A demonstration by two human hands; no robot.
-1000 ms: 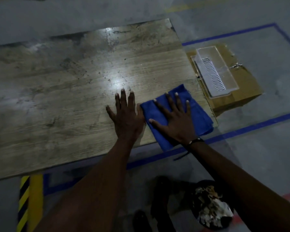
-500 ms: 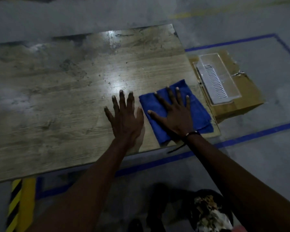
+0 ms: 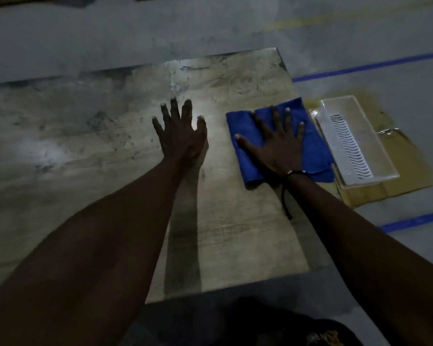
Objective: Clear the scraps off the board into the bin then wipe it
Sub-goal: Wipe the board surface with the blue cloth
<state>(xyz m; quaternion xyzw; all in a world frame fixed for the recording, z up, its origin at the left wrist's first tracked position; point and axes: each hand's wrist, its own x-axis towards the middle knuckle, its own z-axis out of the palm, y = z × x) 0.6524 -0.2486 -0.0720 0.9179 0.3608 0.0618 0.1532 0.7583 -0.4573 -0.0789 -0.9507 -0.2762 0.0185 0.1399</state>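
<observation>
Both hands lie flat, fingers spread: left hand on bare board, right hand pressing blue cloth.

Both hands lie flat on the tabletop, left hand beside the right hand. The right rests on a cloth. A tray sits on cardboard to the right.

Two hands are out over the work: the left hand flat on the wood, the right hand spread on the cloth. One wooden board lies on the floor. One blue cloth sits at its right side. Off the board to the right lies one sheet of cardboard, with one clear plastic tray on it. One dark cord bracelet circles the right wrist.
</observation>
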